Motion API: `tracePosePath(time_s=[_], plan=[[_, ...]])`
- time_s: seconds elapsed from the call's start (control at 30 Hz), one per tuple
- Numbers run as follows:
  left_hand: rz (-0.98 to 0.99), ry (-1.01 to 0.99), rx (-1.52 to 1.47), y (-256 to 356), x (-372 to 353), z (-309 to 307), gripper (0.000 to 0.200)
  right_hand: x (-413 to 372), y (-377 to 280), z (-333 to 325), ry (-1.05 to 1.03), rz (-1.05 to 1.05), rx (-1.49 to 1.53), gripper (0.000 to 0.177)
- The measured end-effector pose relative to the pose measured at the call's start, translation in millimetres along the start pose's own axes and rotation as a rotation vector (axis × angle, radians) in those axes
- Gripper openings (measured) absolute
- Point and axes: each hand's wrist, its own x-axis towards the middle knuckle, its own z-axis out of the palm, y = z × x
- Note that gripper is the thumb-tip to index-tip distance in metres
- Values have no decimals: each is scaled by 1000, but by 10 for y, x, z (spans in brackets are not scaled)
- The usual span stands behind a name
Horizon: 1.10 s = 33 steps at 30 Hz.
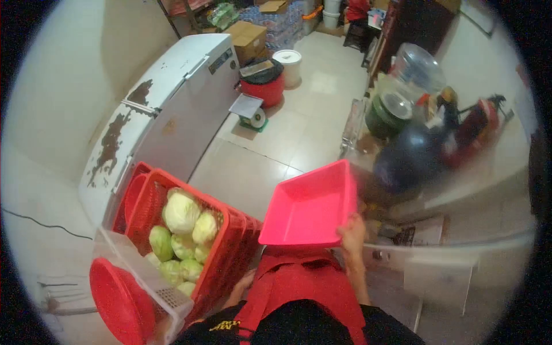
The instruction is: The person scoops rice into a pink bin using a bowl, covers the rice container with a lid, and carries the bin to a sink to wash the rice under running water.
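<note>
A bright pink rectangular plastic tub (313,210) is tilted in front of my red apron (293,287), its inside facing up and bare. My right hand (352,231) grips the tub's near right corner, fingers closed over the rim. Low beside the apron, my left hand (244,283) is close to the side of a red plastic crate (230,247); its fingers are mostly hidden. Several pale green cabbages (183,214) lie in the crate.
A clear plastic bin (129,253) and a red round basin (118,299) stand left of the crate. Beyond are a rusty white chest freezer (184,86), a scale (253,118), a red bucket (264,89) and a white bucket (288,66). A cluttered counter (460,184) runs along the right.
</note>
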Motion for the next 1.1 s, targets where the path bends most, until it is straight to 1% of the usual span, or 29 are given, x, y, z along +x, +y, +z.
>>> tracePosePath(time_s=[0.07, 0.1, 0.13, 0.2, 0.27, 0.37, 0.4, 0.43, 0.47, 0.5, 0.53, 0.57, 0.6, 0.63, 0.67, 0.7, 0.73, 0.77, 0.8, 0.83, 0.87, 0.9, 0.93, 0.97, 1.0, 1.03, 1.07, 1.1], plan=[[6, 86, 59, 338, 302, 52, 36, 390, -53, 24, -54, -76, 22, 51], [5, 115, 78, 521, 454, 66, 36, 487, -357, 110, -20, -71, 3, 51], [2, 143, 97, 682, 579, 80, 36, 623, -431, 128, -24, -56, 0, 51], [-1, 191, 142, 963, 844, 29, 36, 1070, -548, 108, -61, -24, 133, 53], [-12, 243, 197, 1183, 1151, -38, 35, 1465, -562, 91, -44, -3, 88, 54], [-39, 343, 349, 1388, 1831, -273, 35, 1985, -764, 279, 0, 73, 276, 55], [-54, 382, 444, 1455, 2186, -399, 34, 2182, -792, 354, -12, 76, 253, 55], [94, 341, -81, 2959, 1499, -468, 33, 2394, -800, 435, -15, 99, 290, 55], [87, 289, -91, 3304, 1767, -691, 31, 2602, -830, 529, -17, 128, 322, 55], [72, 233, -96, 3518, 1952, -899, 30, 2793, -878, 651, -23, 147, 295, 55], [5, 260, -376, 4000, 1988, -992, 33, 2958, -939, 780, -74, 112, 298, 56], [43, 202, -580, 4463, 2085, -1158, 44, 3131, -1022, 899, -120, 71, 303, 57], [51, 48, -670, 4943, 2089, -1355, 52, 3313, -1123, 1025, -107, 82, 283, 57], [59, -108, -756, 5385, 2054, -1543, 61, 3490, -1215, 1128, -179, 45, 291, 59], [79, -166, -698, 5786, 2008, -1736, 65, 3678, -1302, 1218, -252, 11, 298, 61], [102, -223, -642, 6108, 2007, -1886, 70, 3900, -1384, 1313, -237, 23, 280, 61], [76, -234, -649, 6286, 2072, -1938, 70, 4094, -1422, 1390, -319, -10, 315, 63], [86, -188, -503, 6450, 2151, -2001, 71, 4262, -1468, 1480, -406, -48, 358, 65], [108, -137, -358, 6636, 2229, -2065, 71, 4434, -1545, 1600, -405, -42, 354, 65], [56, -110, -323, 6802, 2271, -2111, 66, 4583, -1628, 1732, -448, -46, 382, 65], [48, -109, -332, 6814, 2424, -2189, 66, 4744, -1692, 1844, -491, -45, 408, 65], [9, -120, -239, 6768, 2587, -2282, 61, 4945, -1726, 1921, -493, -29, 399, 65], [-35, -132, -149, 6694, 2741, -2326, 56, 5174, -1749, 2003, -504, -7, 327, 65], [-56, -132, -168, 6775, 2728, -2287, 56, 5380, -1759, 2083, -517, 19, 254, 65], [-31, -57, -281, 6977, 2639, -2256, 53, 5581, -1784, 2208, -528, 38, 246, 65], [-3, 22, -394, 7182, 2575, -2223, 50, 5793, -1830, 2350, -462, 24, 108, 62], [-15, 30, -413, 7343, 2543, -2184, 50, 6009, -1868, 2474, -398, 5, -33, 59], [-53, 106, -499, 7501, 2507, -2139, 48, 6229, -1864, 2572, -415, 12, -43, 59]])
